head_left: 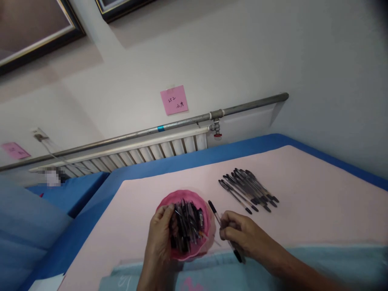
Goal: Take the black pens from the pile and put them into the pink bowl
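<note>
A pink bowl (182, 196) full of black pen parts stands on the pink sheet near me. My left hand (160, 236) reaches into the bowl, fingers curled over the parts at its left side. My right hand (239, 234) is just right of the bowl, pinching a black pen (216, 213) that slants up toward the bowl's rim. A row of several assembled black pens (247, 190) lies on the sheet further right and beyond my right hand.
The pink sheet (318, 202) covers a blue table (188, 159). A light blue cloth (333, 262) lies along the near edge. Behind the table run a white radiator (136, 153) and a grey pipe (248, 106). Pink notes (173, 100) stick to the wall.
</note>
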`<act>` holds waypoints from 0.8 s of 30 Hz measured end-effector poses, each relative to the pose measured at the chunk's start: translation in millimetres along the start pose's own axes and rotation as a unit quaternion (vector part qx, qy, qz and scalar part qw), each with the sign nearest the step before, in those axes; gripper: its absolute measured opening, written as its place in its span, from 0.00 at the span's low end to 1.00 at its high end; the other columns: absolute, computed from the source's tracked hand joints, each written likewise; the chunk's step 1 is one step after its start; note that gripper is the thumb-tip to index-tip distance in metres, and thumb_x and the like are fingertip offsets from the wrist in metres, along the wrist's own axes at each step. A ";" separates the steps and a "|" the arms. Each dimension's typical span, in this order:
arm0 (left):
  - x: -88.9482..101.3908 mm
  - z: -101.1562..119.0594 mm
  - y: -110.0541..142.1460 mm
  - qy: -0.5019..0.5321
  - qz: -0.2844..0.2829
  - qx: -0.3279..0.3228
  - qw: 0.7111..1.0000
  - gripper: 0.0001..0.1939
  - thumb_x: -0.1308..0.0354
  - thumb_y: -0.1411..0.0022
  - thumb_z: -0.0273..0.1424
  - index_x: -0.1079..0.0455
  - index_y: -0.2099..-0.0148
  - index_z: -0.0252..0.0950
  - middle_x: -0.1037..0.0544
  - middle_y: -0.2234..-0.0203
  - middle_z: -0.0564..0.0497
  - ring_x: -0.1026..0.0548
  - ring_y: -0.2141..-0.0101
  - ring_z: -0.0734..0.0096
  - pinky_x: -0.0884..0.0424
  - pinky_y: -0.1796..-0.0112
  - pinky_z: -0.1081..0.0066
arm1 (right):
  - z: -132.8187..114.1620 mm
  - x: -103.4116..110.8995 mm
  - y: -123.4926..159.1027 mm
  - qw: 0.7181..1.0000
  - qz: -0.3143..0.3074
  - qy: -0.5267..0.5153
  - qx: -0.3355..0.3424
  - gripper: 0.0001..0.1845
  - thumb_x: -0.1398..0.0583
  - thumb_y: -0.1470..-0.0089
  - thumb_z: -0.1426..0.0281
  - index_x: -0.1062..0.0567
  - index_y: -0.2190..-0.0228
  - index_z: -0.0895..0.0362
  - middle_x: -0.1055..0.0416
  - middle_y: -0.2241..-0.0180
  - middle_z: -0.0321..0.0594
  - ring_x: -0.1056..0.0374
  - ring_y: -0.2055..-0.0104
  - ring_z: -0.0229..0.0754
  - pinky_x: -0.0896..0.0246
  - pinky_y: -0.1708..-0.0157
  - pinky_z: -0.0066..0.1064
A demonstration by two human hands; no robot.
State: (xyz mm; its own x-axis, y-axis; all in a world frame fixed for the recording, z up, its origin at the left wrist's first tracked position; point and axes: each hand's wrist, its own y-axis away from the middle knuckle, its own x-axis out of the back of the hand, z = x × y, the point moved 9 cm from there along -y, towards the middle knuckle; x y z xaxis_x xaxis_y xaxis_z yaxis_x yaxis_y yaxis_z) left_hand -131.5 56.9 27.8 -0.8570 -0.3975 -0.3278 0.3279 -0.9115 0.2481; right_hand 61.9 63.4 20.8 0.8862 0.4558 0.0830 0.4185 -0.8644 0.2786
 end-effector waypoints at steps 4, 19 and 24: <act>-28.5 -26.1 12.7 -0.027 -0.059 0.029 0.997 0.17 0.36 0.54 0.40 0.39 0.72 0.35 0.37 0.87 0.61 0.43 0.86 0.85 0.49 0.84 0.81 | 6.0 -24.3 2.8 0.991 -0.068 -0.108 -0.032 0.06 0.45 0.62 0.75 0.39 0.77 0.55 0.48 0.87 0.22 0.56 0.87 0.27 0.64 0.87 0.23; 13.3 14.6 -3.2 -0.297 0.011 -0.078 0.952 0.12 0.38 0.53 0.39 0.28 0.74 0.35 0.27 0.81 0.53 0.31 0.77 0.72 0.39 0.76 0.76 | 8.0 -10.4 0.3 0.994 -0.006 -0.098 -0.048 0.07 0.45 0.64 0.77 0.39 0.79 0.55 0.49 0.87 0.22 0.56 0.86 0.27 0.65 0.86 0.22; -7.1 1.5 4.0 -0.292 -0.029 -0.077 0.953 0.10 0.40 0.51 0.38 0.28 0.75 0.36 0.27 0.80 0.52 0.32 0.77 0.72 0.38 0.75 0.75 | 7.4 -9.8 -3.1 0.994 0.012 -0.108 -0.006 0.07 0.45 0.63 0.76 0.39 0.79 0.55 0.48 0.86 0.23 0.54 0.85 0.27 0.63 0.85 0.22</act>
State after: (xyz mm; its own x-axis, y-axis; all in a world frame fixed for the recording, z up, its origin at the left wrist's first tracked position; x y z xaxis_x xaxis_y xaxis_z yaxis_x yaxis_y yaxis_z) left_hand -124.7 56.2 32.4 -0.9361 -0.2601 0.2368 0.2883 -0.9530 0.0930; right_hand 53.4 60.0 12.1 0.9182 0.3784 -0.1176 0.3962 -0.8710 0.2905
